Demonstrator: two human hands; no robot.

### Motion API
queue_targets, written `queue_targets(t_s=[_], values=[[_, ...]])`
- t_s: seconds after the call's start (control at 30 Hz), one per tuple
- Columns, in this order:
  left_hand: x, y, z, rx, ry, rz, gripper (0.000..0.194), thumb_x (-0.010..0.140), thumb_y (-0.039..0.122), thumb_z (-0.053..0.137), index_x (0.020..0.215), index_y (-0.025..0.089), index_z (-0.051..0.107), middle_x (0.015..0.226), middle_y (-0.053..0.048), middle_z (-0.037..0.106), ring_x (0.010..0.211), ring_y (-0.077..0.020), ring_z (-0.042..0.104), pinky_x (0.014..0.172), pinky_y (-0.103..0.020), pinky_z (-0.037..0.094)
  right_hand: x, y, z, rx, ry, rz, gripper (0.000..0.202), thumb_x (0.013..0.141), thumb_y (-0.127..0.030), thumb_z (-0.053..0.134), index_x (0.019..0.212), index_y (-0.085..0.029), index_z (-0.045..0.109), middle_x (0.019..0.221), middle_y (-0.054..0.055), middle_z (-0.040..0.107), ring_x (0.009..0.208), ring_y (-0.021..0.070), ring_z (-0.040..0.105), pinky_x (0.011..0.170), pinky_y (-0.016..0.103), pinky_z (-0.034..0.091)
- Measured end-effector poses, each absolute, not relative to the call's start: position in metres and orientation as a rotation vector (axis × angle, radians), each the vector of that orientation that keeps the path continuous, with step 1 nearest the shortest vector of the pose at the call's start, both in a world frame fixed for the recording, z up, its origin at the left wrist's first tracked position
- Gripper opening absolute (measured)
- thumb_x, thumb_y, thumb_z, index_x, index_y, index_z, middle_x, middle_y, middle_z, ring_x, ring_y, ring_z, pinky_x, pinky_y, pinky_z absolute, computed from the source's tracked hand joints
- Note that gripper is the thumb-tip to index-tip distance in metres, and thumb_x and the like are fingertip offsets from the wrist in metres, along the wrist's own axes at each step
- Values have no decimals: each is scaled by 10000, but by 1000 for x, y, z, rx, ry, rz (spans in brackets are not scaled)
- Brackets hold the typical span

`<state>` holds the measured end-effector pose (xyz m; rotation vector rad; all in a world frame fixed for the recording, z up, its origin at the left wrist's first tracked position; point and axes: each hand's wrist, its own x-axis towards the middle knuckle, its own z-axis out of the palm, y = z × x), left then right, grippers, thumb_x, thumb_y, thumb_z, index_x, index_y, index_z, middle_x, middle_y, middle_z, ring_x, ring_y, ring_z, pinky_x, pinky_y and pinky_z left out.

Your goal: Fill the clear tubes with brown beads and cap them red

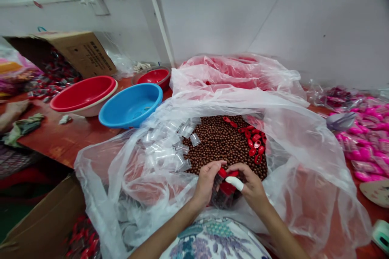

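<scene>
My left hand (207, 183) is closed around a small clear plastic container with a red cap (223, 172). My right hand (251, 189), with a white cover (235, 183) on its thumb, pinches a red plastic piece (233, 173) beside it. More red and clear plastic shows below the fingers, partly hidden. Just beyond the hands lies a bed of small brown balls (212, 141) inside a large translucent plastic bag (304, 141). Clear empty containers (165, 153) are heaped at the left of the balls, and red loop-shaped caps (258, 149) lie at the right.
Left of the bag stand a blue basin (130, 105) and a red basin (83, 93). A tipped cardboard box (80, 54) spills red-and-clear pieces. Pink packaged items (367, 137) fill the right side. A box (42, 214) sits at lower left. Another person's arm (13, 113) rests at far left.
</scene>
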<state>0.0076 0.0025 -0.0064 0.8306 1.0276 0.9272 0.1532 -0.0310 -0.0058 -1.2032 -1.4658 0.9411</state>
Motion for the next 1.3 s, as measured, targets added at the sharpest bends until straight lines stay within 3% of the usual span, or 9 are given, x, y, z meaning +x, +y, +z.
queue_targets(t_s=[0.13, 0.23, 0.33, 0.5, 0.6, 0.8, 0.93, 1.2, 1.3], values=[[9, 2, -4, 933, 1044, 967, 342, 819, 372, 501, 1020, 147, 664, 901, -55, 686, 836, -169, 610, 753, -255, 467, 144, -31, -6, -1309, -1459, 877, 399, 865, -283, 492, 1261, -261, 447, 1095, 62, 613, 987, 204, 585, 881, 388, 471], [9, 2, -3, 1012, 1051, 1013, 367, 840, 373, 475, 1111, 175, 624, 1173, -60, 607, 1107, -203, 523, 995, -321, 348, 139, -31, -7, -1359, -1733, 700, 537, 884, -286, 440, 1389, -256, 258, 1149, 87, 582, 1009, 225, 552, 878, 416, 460], [8, 1, -5, 1037, 1076, 1034, 406, 870, 399, 413, 1182, 194, 572, 1277, -46, 531, 1205, -191, 443, 1066, -330, 261, 138, -32, -6, -1383, -1955, 526, 700, 831, -352, 530, 1414, -201, 173, 1184, 129, 547, 1013, 260, 524, 858, 433, 462], [4, -9, -5, 1091, 1068, 1047, 450, 888, 416, 371, 1274, 211, 478, 1381, -26, 412, 1294, -179, 319, 1104, -318, 171, 144, -28, -4, -1399, -2126, 284, 818, 764, -460, 576, 1387, -105, 184, 1216, 189, 499, 1058, 309, 486, 886, 473, 423], [4, -11, 0, 1033, 1007, 1030, 481, 879, 434, 393, 1311, 226, 426, 1422, -13, 345, 1323, -177, 260, 1107, -309, 147, 147, -24, -5, -1401, -2132, 201, 760, 744, -439, 593, 1337, -89, 270, 1141, 195, 534, 997, 314, 508, 839, 464, 431], [11, 3, 1, 890, 1010, 834, 504, 851, 523, 380, 1180, 179, 546, 1271, -67, 524, 1197, -216, 436, 1025, -355, 297, 145, -20, -3, -1341, -2130, 230, 642, 696, -280, 578, 1275, -117, 353, 1046, 143, 576, 907, 265, 528, 778, 403, 426], [11, 5, -5, 986, 1031, 942, 383, 839, 410, 453, 1101, 167, 591, 1223, -63, 558, 1159, -198, 459, 1039, -325, 269, 140, -20, 2, -1392, -2156, 199, 559, 660, -204, 546, 1198, -113, 428, 1002, 138, 579, 902, 269, 510, 778, 404, 402], [7, -1, -5, 913, 1006, 979, 369, 848, 337, 394, 1111, 169, 590, 1209, -60, 566, 1129, -196, 475, 984, -303, 325, 135, -18, 4, -1372, -2206, 230, 491, 658, -269, 581, 1112, -117, 473, 909, 113, 578, 822, 251, 506, 728, 376, 387], [8, 0, -1, 804, 995, 957, 426, 841, 394, 392, 1170, 179, 556, 1012, -56, 647, 898, -178, 576, 809, -279, 428, 137, -17, 9, -1394, -2176, 257, 487, 673, -321, 601, 1111, -144, 480, 955, 115, 582, 857, 255, 513, 743, 372, 389]])
